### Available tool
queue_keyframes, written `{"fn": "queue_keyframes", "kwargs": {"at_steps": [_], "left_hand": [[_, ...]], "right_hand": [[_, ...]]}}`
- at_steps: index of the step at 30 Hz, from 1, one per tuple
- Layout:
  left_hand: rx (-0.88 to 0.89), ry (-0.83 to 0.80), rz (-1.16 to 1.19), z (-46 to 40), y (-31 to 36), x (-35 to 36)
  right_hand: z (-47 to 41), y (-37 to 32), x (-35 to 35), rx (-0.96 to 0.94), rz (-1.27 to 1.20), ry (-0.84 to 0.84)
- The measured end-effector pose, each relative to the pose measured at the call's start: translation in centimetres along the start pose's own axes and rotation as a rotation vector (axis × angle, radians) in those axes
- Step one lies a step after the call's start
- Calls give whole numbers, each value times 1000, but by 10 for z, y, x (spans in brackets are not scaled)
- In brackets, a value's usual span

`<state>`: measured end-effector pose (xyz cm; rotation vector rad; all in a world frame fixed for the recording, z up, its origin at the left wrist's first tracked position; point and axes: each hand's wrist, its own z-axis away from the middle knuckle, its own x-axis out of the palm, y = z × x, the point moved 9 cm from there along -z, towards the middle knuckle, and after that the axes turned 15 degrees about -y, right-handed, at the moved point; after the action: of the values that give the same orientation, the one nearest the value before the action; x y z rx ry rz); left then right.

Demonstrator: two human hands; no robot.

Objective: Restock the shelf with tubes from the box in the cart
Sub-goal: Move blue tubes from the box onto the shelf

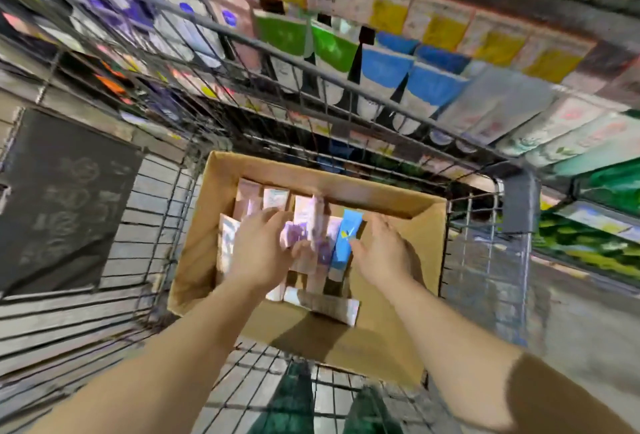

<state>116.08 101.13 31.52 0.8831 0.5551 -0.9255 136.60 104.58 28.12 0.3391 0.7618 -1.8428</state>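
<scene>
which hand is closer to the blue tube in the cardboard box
Right. The right hand sits just beside the blue plastic tube, its thumb at the tube's edge. The left hand is farther off, across the purple tubes, inside the cardboard box.

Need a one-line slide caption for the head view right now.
Both hands, left hand and right hand, reach into the cardboard box of tubes in the wire cart.

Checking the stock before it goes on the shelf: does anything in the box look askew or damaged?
No damage shows. The tubes in the box stand unevenly; one pale tube lies flat across the near end.
</scene>
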Motion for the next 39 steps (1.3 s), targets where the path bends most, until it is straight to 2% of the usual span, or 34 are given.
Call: {"fn": "queue_keyframes", "kwargs": {"at_steps": [5, 9, 17, 22, 24, 28, 31, 34, 36, 39], "left_hand": [[4, 3, -32, 0, -20, 4], [30, 10, -55, -3, -22, 13], [30, -31, 0, -3, -18, 27], [43, -82, 58, -2, -2, 27], [34, -141, 148, -2, 4, 28], [42, -361, 623, -3, 15, 41], [80, -354, 758, -4, 13, 39], [43, -299, 761, -4, -13, 35], [-4, -266, 775, -2, -36, 34], [-72, -204, 777, 2, -62, 30]], "right_hand": [[-31, 19, 30, 117, -197, -1], [-43, 24, 39, 185, -263, 57], [-55, 37, 43, 149, -474, -25], [-39, 20, 17, 5, -528, -46], [-31, 1, 5, -99, -544, -90], [-15, -38, -5, -281, -576, -212], [-9, -52, -1, -339, -635, -276], [-7, -45, 18, -308, -731, -368], [-8, -29, 44, -226, -658, -434], [-9, 3, 88, -107, -298, -506]]}}
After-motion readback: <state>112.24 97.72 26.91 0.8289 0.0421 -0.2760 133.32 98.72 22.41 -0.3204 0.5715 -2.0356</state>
